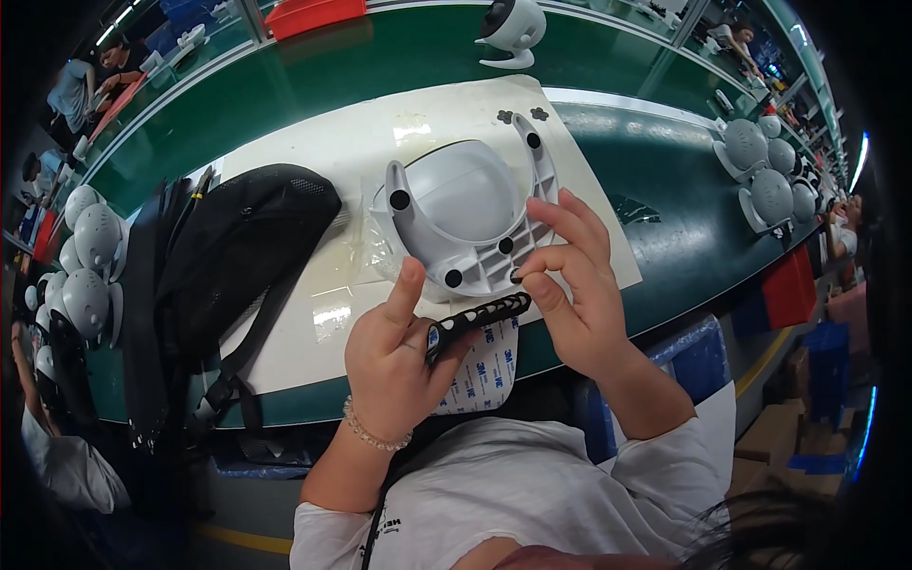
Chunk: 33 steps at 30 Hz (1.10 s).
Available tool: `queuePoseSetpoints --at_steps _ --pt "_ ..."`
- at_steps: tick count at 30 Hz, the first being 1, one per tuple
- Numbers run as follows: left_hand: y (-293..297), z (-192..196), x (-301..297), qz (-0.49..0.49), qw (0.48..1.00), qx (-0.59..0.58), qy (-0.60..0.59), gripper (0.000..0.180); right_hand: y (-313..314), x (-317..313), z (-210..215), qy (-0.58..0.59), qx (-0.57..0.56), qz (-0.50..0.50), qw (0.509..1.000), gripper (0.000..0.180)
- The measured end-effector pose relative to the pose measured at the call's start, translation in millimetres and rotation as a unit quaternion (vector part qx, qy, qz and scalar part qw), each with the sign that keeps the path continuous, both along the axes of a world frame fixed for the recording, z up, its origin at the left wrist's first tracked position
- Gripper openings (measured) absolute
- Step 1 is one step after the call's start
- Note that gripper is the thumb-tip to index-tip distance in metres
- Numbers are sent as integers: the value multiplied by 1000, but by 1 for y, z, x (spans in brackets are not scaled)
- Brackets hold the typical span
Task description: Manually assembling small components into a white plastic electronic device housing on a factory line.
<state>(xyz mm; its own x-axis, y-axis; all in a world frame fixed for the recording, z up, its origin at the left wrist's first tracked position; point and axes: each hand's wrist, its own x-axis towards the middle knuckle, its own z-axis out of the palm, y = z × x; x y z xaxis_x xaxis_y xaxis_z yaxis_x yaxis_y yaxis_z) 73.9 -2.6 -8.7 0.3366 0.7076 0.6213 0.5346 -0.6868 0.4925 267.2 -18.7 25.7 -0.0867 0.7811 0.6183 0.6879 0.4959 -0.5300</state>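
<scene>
A white plastic device (465,190) with a rounded body and a curved, ribbed base lies on a pale mat, its underside up. Several round black pads (454,278) sit on that base. My left hand (388,356) grips a sheet of black sticky pads (480,313) by its near end, thumb raised; the sheet's printed white backing (483,375) hangs below. Between the thumb and forefinger of my right hand (581,294) is a small black pad (517,276), close to the near right part of the base. The other right fingers are partly bent beside the base's right arm.
A black mesh bag (256,214) with straps covers the left of the pale mat (285,332). White round devices stand in groups at the left (95,237) and right (768,195). Another device (513,33) and a red tray (313,14) are at the far side.
</scene>
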Motion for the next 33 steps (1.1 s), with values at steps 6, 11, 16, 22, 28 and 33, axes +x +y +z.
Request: queuePoseSetpoints --at_steps 6,11,16,22,28,33 --pt "1 0 0 -11 1000 12 -8 29 3 -2 -6 -45 63 -40 996 6" --pt "1 1 0 -6 1000 0 -8 29 4 -1 -6 69 37 28 997 4" --pt "1 1 1 -6 1000 -1 -7 28 4 3 -3 23 22 29 999 11" --pt "2 1 2 -5 1000 0 -8 26 4 6 2 42 -1 49 998 11" --pt "2 1 2 -9 1000 7 -14 26 4 -1 -7 -22 78 -4 997 4" --pt "2 0 1 -12 1000 11 -16 27 -8 -1 -10 -137 114 -46 983 20"
